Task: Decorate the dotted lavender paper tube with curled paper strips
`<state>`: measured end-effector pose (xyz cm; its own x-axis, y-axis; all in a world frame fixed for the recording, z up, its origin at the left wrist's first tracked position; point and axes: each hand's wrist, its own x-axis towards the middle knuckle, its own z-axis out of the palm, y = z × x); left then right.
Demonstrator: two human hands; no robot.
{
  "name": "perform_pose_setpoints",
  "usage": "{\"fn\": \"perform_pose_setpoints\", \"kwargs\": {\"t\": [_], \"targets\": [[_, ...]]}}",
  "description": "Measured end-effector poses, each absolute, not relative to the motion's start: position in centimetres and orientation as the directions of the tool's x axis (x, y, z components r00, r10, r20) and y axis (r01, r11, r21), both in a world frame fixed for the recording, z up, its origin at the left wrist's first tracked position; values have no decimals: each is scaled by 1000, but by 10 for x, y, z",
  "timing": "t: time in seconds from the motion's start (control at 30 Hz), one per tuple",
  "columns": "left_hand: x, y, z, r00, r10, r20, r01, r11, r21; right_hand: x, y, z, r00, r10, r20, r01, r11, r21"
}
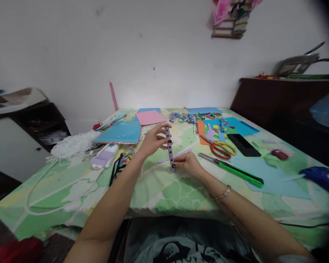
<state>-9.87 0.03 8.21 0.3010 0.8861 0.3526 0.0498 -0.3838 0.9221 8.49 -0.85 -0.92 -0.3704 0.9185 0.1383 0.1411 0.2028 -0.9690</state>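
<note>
A narrow purple strip with dark dots (169,149) is held nearly upright above the table, tilted slightly. My left hand (156,139) grips its upper part between thumb and fingers. Near its lower end, the fingers of my right hand (188,163) pinch the strip. Behind it a plain pale purple strip (183,152) lies on the cloth. To the right of my right hand rest a green box cutter (239,173) with its blade out and scissors with red and yellow handles (220,149).
The patterned tablecloth (79,193) bears blue folders (120,132), pink paper (150,117), white cord (74,145), a black phone (244,145), curled paper pieces (183,117) and light blue paper (279,179). A blue glue gun (318,175) lies at the right edge.
</note>
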Motion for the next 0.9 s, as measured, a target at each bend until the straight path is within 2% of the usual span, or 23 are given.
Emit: {"fn": "perform_pose_setpoints", "kwargs": {"t": [0.2, 0.43, 0.67, 0.9], "targets": [[-96, -2, 78, 285, 876, 390, 43, -418, 907, 85, -7, -12, -379, 912, 158, 172, 238, -956], [-62, -13, 50, -133, 830, 542, 216, -509, 833, 82, -10, -13, -343, 916, 206, 225, 293, -929], [-39, -5, 37, -269, 756, 596, 338, -506, 794, 80, -15, -8, -332, 902, 277, 338, 388, -858], [-24, 8, 28, -324, 715, 620, 276, -555, 785, 79, -23, 3, -332, 895, 298, 381, 416, -826]]}}
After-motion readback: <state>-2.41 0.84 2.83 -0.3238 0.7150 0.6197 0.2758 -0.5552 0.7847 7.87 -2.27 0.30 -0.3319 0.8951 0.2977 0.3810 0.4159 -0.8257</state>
